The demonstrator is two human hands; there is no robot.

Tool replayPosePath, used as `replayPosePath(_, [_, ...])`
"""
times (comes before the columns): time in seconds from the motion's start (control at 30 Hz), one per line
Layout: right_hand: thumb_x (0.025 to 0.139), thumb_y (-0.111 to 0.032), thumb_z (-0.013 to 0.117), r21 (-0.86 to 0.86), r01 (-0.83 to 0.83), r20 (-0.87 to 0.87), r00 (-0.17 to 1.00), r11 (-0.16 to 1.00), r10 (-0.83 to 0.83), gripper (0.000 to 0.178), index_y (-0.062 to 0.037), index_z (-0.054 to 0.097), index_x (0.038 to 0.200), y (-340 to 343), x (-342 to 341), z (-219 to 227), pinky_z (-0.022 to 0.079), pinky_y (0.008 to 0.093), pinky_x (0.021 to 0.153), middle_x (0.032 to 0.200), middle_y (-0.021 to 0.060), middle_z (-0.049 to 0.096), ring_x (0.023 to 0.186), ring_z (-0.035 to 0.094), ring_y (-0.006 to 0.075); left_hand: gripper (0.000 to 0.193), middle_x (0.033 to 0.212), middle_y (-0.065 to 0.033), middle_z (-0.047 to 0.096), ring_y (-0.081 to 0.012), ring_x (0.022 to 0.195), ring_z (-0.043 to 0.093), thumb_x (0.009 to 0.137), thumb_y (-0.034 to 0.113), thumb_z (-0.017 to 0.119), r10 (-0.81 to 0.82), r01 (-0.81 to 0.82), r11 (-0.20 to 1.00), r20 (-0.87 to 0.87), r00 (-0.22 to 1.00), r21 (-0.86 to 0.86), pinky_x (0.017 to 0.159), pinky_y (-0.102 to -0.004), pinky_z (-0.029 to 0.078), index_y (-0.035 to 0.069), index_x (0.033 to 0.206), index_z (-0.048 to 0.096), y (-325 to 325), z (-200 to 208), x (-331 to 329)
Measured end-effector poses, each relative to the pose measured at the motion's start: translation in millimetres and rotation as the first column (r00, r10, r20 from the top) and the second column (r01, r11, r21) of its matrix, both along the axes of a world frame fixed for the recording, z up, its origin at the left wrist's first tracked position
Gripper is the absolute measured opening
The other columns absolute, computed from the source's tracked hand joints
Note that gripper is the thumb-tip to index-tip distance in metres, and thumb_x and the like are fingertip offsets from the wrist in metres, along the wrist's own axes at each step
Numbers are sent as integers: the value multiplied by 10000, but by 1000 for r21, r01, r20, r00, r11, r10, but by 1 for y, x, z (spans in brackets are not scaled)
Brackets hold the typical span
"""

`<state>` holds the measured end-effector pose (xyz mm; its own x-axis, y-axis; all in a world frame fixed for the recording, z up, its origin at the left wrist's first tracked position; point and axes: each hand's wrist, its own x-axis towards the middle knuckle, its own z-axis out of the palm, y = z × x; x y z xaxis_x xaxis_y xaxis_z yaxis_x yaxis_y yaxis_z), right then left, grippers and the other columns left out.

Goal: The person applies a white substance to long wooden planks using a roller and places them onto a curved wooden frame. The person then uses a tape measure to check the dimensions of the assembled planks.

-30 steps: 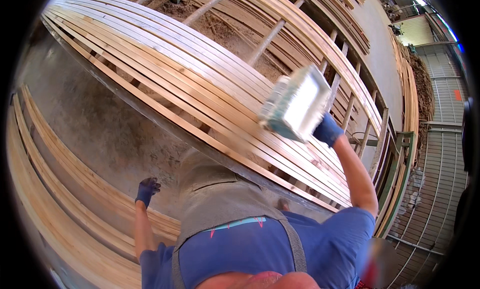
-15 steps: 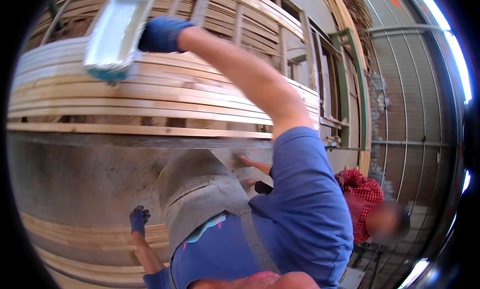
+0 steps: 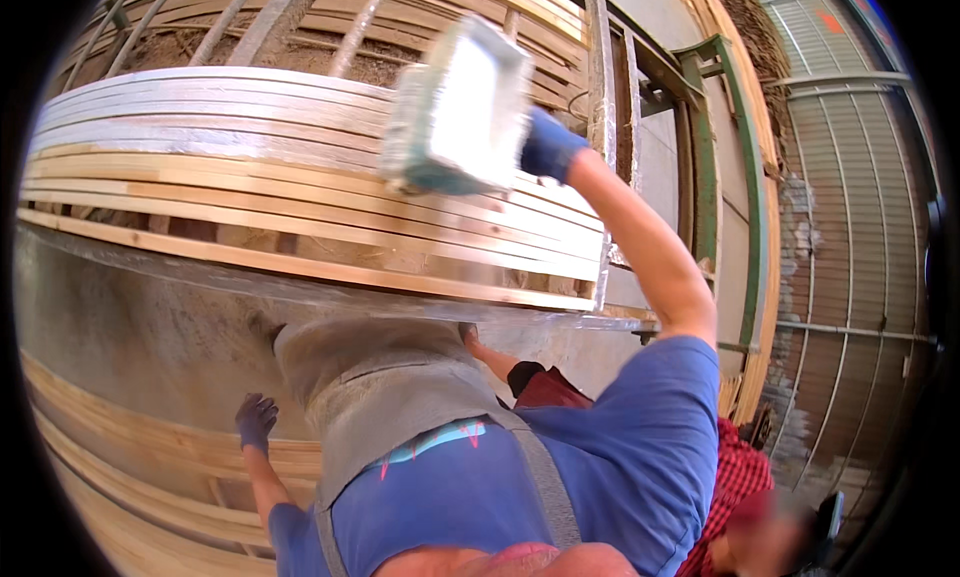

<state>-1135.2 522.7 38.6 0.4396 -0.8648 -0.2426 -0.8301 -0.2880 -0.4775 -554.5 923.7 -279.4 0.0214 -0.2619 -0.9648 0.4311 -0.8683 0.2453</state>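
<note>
While the blue-gloved right hand [image 3: 550, 149] is clamped against the right-hand side of a box-shaped trough [image 3: 482, 102], motion blur hides how each finger sits. Just left of that grip, the trough is tipped so that its white inside shows, its outer wall teal and crusted with white. Whether its underside touches the strips cannot be told.

Below the grip and stretching well to its left runs a row of long wooden strips: those farther from the body are white-coated strips [image 3: 200, 105], those nearer are bare strips [image 3: 300, 209]. Right of the grip stands a green metal frame [image 3: 752, 197], with a wire grid [image 3: 850, 227] farther out. Toward the body, below the grip, is a grey apron [image 3: 390, 407]; well off to the lower left, the gloved left hand [image 3: 257, 422] hangs with fingers loosely bent and slightly parted, near pale planks [image 3: 110, 417]. Lower right of the grip, a co-worker's red checked sleeve [image 3: 738, 477] shows.
</note>
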Motion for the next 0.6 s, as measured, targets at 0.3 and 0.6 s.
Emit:
replayPosePath(0.3, [873, -116, 594, 674, 382, 491, 409, 633, -769, 351, -36, 554, 1212, 149, -321, -3, 471, 347, 921, 1130, 101, 644, 1024, 609, 222, 323, 845, -89, 702, -177, 613, 640, 894, 377, 542, -376, 384, 923, 159, 913, -21, 585, -324, 467, 140, 1108, 597, 3, 31, -179])
replayPosePath(0.6, [783, -217, 667, -199, 151, -348, 913, 968, -214, 204, -72, 696, 924, 178, -316, 77, 515, 436, 687, 845, 189, 674, 799, 641, 380, 279, 867, -99, 694, -180, 620, 636, 922, 372, 516, -67, 80, 992, 138, 988, -93, 516, -293, 446, 146, 1058, 605, 12, 41, -204])
